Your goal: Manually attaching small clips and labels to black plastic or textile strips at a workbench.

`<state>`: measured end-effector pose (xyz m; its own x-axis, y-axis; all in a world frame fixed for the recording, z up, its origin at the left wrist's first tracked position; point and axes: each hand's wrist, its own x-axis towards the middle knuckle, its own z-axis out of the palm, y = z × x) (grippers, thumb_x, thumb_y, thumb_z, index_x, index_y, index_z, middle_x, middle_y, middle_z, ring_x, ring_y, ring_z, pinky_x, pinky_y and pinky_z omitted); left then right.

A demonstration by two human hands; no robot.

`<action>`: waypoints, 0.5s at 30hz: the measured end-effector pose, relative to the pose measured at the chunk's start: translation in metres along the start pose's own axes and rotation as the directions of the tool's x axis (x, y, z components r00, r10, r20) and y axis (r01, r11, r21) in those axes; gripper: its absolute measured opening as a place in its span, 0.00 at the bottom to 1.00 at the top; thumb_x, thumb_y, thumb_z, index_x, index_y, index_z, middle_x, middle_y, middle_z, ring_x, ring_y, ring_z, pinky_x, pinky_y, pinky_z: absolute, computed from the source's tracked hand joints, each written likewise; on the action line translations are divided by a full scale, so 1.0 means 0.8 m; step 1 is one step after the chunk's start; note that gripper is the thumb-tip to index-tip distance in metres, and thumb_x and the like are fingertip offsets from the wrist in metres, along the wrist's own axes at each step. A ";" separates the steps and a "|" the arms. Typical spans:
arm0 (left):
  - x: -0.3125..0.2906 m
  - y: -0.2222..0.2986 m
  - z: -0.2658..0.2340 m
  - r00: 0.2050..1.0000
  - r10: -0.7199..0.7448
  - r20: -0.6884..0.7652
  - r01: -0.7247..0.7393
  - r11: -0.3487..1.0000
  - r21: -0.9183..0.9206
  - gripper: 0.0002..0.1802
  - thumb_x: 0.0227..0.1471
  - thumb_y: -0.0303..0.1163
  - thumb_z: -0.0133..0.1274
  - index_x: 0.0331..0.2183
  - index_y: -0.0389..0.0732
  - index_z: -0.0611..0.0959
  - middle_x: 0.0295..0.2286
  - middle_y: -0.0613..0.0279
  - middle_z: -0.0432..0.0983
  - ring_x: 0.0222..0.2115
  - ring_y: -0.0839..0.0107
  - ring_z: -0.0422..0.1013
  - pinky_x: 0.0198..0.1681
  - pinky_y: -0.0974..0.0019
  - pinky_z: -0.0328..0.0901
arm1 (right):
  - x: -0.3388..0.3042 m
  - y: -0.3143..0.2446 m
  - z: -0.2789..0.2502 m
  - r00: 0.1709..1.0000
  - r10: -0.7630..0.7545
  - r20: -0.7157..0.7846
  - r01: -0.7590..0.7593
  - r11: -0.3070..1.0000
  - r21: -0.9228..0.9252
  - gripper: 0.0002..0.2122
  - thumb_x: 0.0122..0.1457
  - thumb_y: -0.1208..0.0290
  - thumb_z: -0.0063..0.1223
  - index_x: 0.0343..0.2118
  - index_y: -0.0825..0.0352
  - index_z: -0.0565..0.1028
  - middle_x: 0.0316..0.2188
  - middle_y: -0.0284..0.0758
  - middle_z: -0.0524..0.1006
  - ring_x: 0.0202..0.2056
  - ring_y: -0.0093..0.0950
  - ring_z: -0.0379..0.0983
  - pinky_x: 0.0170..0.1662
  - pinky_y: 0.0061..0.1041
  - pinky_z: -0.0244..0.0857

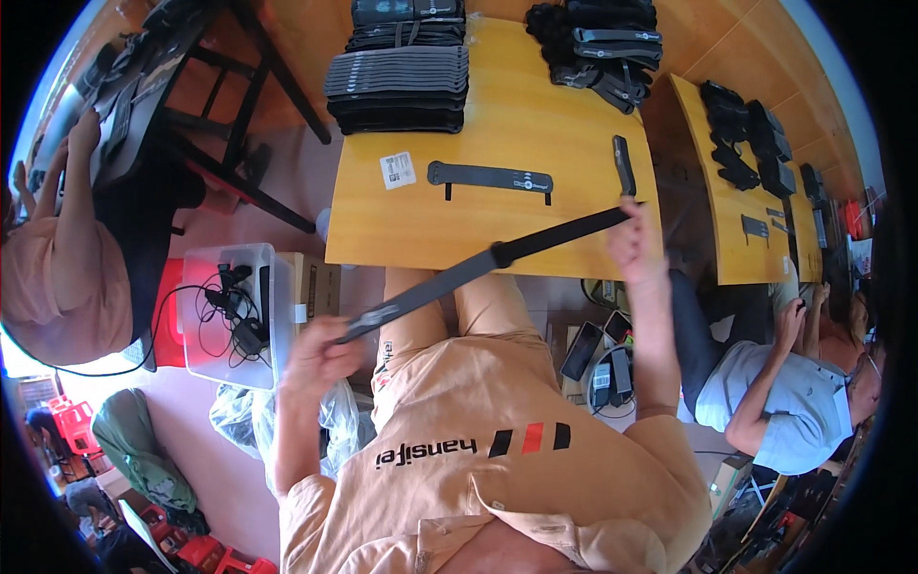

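Stretched between my two hands is a long grey and black strap (449,276), slanting up from left to right above my lap and the table's near edge. My left hand (323,356) is closed round its grey end. The black end is pinched in my right hand (635,241), beside the table's right edge. Beyond it on the yellow table (402,225) lies a wide dark grey strap (491,178) with two short black tabs. A small folded grey strap (623,165) lies just past my right hand. A white label (397,170) sits at the left.
Stacked grey and black straps (397,88) stand at the table's far left, more bundled straps (607,48) at the far right. A clear plastic bin (229,316) with cables is at my left. Another yellow table (712,210) and a seated person (775,402) are on my right.
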<state>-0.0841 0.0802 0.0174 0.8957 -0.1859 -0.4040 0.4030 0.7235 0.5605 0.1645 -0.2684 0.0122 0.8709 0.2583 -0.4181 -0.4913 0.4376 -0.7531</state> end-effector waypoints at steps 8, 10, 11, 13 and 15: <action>-0.067 0.030 -0.081 0.937 0.235 -0.259 -0.265 0.960 -0.086 0.17 0.51 0.38 0.44 0.16 0.43 0.63 0.10 0.74 0.51 0.07 0.85 0.47 0.07 0.79 0.41 | -0.031 -0.103 -0.037 0.939 -0.219 0.266 0.177 0.968 0.176 0.11 0.61 0.61 0.39 0.25 0.62 0.64 0.10 0.23 0.51 0.07 0.12 0.43 0.07 0.11 0.37; -0.034 0.018 -0.066 0.908 0.282 -0.311 -0.262 0.959 0.105 0.18 0.50 0.41 0.45 0.15 0.44 0.64 0.10 0.74 0.51 0.08 0.83 0.47 0.09 0.77 0.41 | -0.045 -0.102 -0.001 0.926 -0.145 0.348 0.139 0.989 0.042 0.15 0.61 0.64 0.36 0.17 0.59 0.57 0.09 0.22 0.53 0.07 0.12 0.44 0.08 0.11 0.40; -0.015 0.013 -0.055 0.896 0.319 -0.310 -0.274 0.945 0.181 0.19 0.50 0.43 0.46 0.15 0.45 0.64 0.10 0.74 0.52 0.09 0.83 0.48 0.10 0.76 0.41 | -0.048 -0.103 0.006 0.926 -0.142 0.350 0.137 0.990 0.041 0.15 0.61 0.64 0.36 0.17 0.59 0.57 0.09 0.22 0.53 0.07 0.12 0.44 0.08 0.11 0.40; 0.020 0.006 -0.027 0.874 0.353 -0.333 -0.286 0.929 0.235 0.18 0.51 0.43 0.45 0.17 0.43 0.67 0.11 0.73 0.56 0.10 0.82 0.51 0.11 0.76 0.45 | -0.054 -0.104 0.015 0.864 -0.110 0.492 0.233 0.953 -0.195 0.15 0.59 0.68 0.36 0.15 0.59 0.55 0.09 0.24 0.54 0.07 0.13 0.47 0.08 0.11 0.42; 0.055 -0.021 -0.034 0.849 0.370 -0.378 -0.282 0.921 0.268 0.17 0.52 0.43 0.44 0.20 0.42 0.70 0.12 0.71 0.60 0.11 0.82 0.55 0.13 0.77 0.49 | -0.066 -0.096 0.028 0.882 -0.117 0.457 0.242 0.943 -0.227 0.14 0.55 0.71 0.39 0.13 0.61 0.56 0.09 0.25 0.55 0.08 0.13 0.51 0.09 0.11 0.44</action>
<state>-0.0564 0.0780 -0.0295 0.8383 0.3608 -0.4087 0.1692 0.5405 0.8241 0.1557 -0.2966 0.1033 0.8202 0.5699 -0.0489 -0.2496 0.2797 -0.9271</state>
